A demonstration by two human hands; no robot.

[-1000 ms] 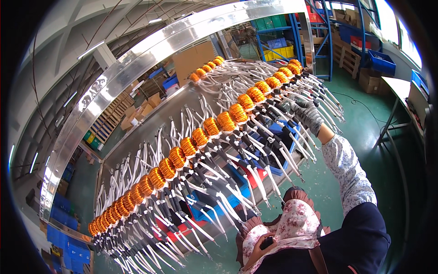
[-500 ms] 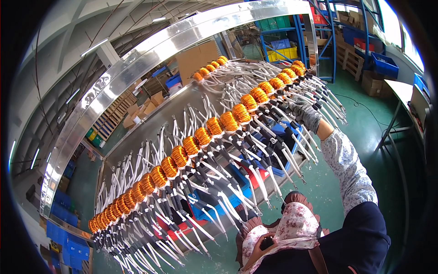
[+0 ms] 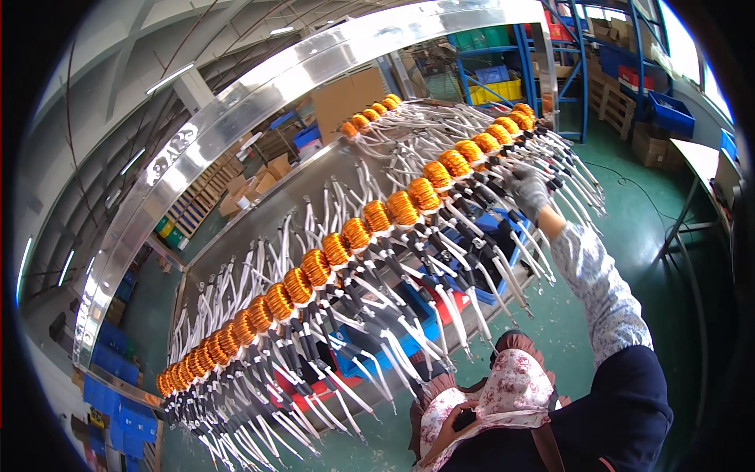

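Note:
A long diagonal row of copper-wound toroid coils (image 3: pixel 403 209) lies on a metal table. White wire leads (image 3: pixel 377 334) with black sleeves and metal lugs hang from them over the near edge. My right hand (image 3: pixel 530 193), in a grey glove, reaches to the row's far right end. Its fingers curl in among the leads there; the fingertips are partly hidden, and which lead they grip is unclear. Low in the view, against the floral apron (image 3: pixel 515 381), my bare left hand (image 3: pixel 445 434) curls around a small dark thing (image 3: pixel 464 418) I cannot make out.
A shiny metal frame (image 3: pixel 271 77) arches over the table. A shorter coil row (image 3: pixel 370 116) lies at the back. Blue bins (image 3: pixel 425 315) and red bins sit beneath the leads. Blue shelving (image 3: pixel 523 67) stands far right, a white table (image 3: pixel 700 161) at the right.
The view has shifted slightly, so the coils appear a little to the right and lower. My right hand has turned and drawn its fingers in among the leads. My left hand stays put.

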